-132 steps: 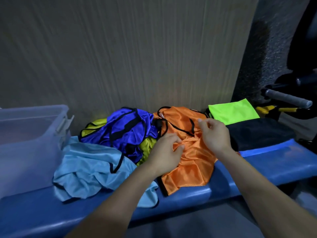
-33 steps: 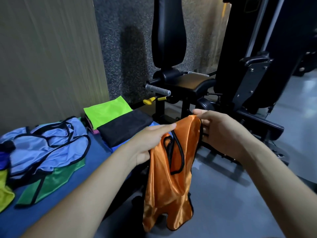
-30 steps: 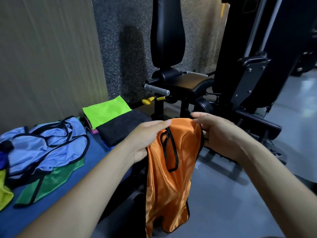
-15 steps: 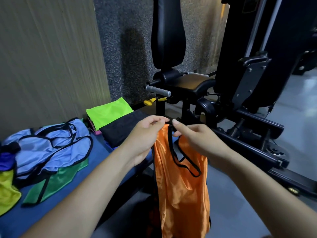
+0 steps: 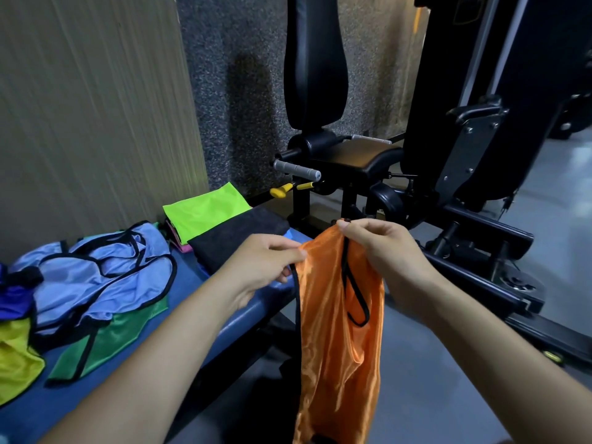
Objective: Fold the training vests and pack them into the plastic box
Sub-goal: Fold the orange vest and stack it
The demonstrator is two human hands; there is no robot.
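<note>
Orange vest point(image 5: 339, 331): glossy satin-like cloth, black trim. Bench point(image 5: 205, 302): smooth blue padding. Wall point(image 5: 243, 91): rough, speckled.

Two hands, left point(image 5: 262, 267) and right point(image 5: 384, 248), show at frame centre, with one orange vest point(image 5: 336, 347) between them, four loose vests at left, light blue point(image 5: 96, 283), green point(image 5: 105, 341), yellow point(image 5: 16, 363), dark blue point(image 5: 12, 299), one lime folded vest point(image 5: 205, 209), one black cloth point(image 5: 237, 235), one bench point(image 5: 192, 283).

Open passage: grey floor point(image 5: 448, 363) below and right of the hanging orange vest point(image 5: 339, 347); obstructions: black gym machine point(image 5: 464, 174) close behind, blue surface point(image 5: 224, 315) just left, carrying heaped vests point(image 5: 96, 283) and a folded stack point(image 5: 221, 225) against the wall point(image 5: 96, 107).
</note>
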